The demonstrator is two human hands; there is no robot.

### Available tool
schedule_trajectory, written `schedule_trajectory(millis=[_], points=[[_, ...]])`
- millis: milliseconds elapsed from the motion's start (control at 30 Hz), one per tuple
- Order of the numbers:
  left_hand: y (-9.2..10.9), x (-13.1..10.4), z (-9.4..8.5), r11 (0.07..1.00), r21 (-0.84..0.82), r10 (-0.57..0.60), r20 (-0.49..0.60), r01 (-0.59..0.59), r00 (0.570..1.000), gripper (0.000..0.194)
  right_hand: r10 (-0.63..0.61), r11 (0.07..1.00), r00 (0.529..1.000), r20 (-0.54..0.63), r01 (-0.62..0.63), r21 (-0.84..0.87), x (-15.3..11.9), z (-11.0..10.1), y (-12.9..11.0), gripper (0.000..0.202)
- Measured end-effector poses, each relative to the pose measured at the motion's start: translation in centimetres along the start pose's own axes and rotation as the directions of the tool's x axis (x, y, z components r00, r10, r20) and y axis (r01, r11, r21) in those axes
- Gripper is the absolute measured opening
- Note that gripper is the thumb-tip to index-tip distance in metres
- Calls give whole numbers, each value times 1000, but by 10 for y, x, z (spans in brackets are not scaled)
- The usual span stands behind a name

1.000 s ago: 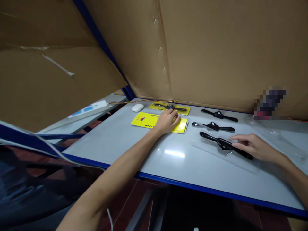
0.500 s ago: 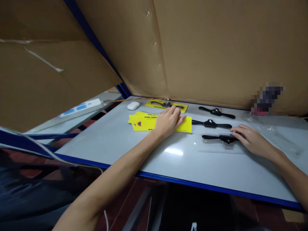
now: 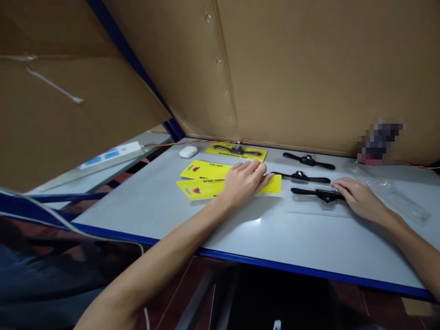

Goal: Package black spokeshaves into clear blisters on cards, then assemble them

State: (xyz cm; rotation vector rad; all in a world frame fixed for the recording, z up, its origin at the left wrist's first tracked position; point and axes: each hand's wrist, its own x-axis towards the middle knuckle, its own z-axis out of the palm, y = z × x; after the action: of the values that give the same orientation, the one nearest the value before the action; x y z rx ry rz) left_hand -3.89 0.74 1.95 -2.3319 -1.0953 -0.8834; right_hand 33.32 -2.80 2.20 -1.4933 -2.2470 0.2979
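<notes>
My left hand is closed on a yellow backing card printed "SPOKE SHAVE", gripped near its right part. Behind it lies a second yellow card, partly covered by the hand and the front card. My right hand pinches the right end of a black spokeshave, which seems to sit in a clear plastic shell. The fingers cover that handle's end. Just beyond, another black spokeshave rests on the table, and a third spokeshave lies farther back.
At the back, a packaged spokeshave lies on its yellow card. A white earbud case is left of it. Clear plastic shells lie at the right of the grey table. Brown board walls the back; a power strip sits left.
My left hand has drawn the front yellow card toward me and slightly right, fanning it from the card behind. The spokeshave at my right hand has shifted slightly right.
</notes>
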Motion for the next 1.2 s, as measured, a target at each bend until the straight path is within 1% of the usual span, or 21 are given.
schedule_trajectory(millis=[100, 200, 267, 433, 500, 600, 667, 767, 833, 900, 967, 1067, 1200], points=[[1, 0, -4, 999, -33, -13, -60, 11, 998, 39, 5, 1000, 1000, -3, -5, 7, 0, 1, 1, 40], [1, 0, -6, 999, -29, -22, -107, 19, 994, 40, 7, 1000, 1000, 0, -7, 4, -1, 1, 1, 40], [0, 0, -7, 999, -20, -29, -120, 27, 992, 40, 5, 1000, 1000, 4, -6, 9, -1, 0, 1, 38], [-5, 1, -10, 994, -62, -97, -131, 89, 987, 39, 25, 999, 1000, 19, -25, 31, 0, -1, -2, 38], [-3, 1, -10, 996, -53, -76, -158, 69, 984, 37, 29, 999, 999, 20, -29, 32, 0, -1, -2, 38], [6, -2, -8, 998, -59, 15, -175, -25, 984, 35, 33, 999, 999, 22, -33, 29, 0, 1, -1, 39], [15, -4, -6, 989, -117, 75, -136, -91, 988, 33, 27, 999, 999, 18, -28, 29, 1, 2, -1, 39], [25, -5, -1, 962, -203, 182, -27, -183, 983, 35, 19, 999, 1000, 17, -19, 36, 1, 3, 0, 38], [25, -5, 3, 941, -234, 260, 29, -247, 965, 38, 18, 999, 1000, 25, -19, 38, 1, 2, -1, 37], [22, -5, 6, 924, -261, 306, 65, -280, 950, 40, 19, 999, 999, 32, -20, 32, 1, 0, -2, 36], [18, -5, 9, 919, -292, 301, 85, -265, 950, 39, 21, 1000, 999, 33, -22, 22, 1, -1, -4, 35], [14, -5, 11, 925, -318, 251, 101, -208, 963, 39, 25, 1000, 999, 35, -26, 17, 0, -2, -7, 34], [14, -6, 15, 935, -289, 255, 154, -204, 954, 49, 23, 999, 999, 43, -25, 38, -1, -2, -7, 34]])
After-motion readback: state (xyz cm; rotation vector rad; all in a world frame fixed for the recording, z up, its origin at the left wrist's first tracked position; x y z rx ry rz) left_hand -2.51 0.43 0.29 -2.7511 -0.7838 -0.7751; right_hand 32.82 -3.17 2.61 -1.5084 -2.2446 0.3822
